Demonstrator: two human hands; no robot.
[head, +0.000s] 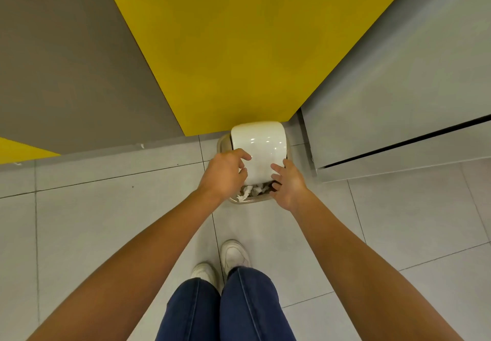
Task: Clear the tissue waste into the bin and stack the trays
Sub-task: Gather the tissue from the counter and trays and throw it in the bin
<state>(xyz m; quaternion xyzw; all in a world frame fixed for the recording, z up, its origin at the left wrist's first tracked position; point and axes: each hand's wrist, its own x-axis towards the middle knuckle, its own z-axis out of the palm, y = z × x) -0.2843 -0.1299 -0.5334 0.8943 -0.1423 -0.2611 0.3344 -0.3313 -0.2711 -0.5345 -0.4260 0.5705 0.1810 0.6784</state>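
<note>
A white tray (pixel 261 149) is tilted over a small beige bin (pixel 245 200) that stands on the floor against the yellow wall panel. Crumpled white tissue (pixel 248 191) lies inside the bin just below the tray's near edge. My left hand (pixel 225 173) grips the tray's left edge with curled fingers. At the tray's near right corner, my right hand (pixel 288 184) holds it with one finger on top and the others under the edge. The tray hides most of the bin's opening.
Grey tiled floor (pixel 106 221) surrounds the bin. A grey cabinet (pixel 398 117) with a dark gap stands close on the right. Yellow and grey wall panels (pixel 239 48) rise behind the bin. My white shoes (pixel 233 255) are just in front of it.
</note>
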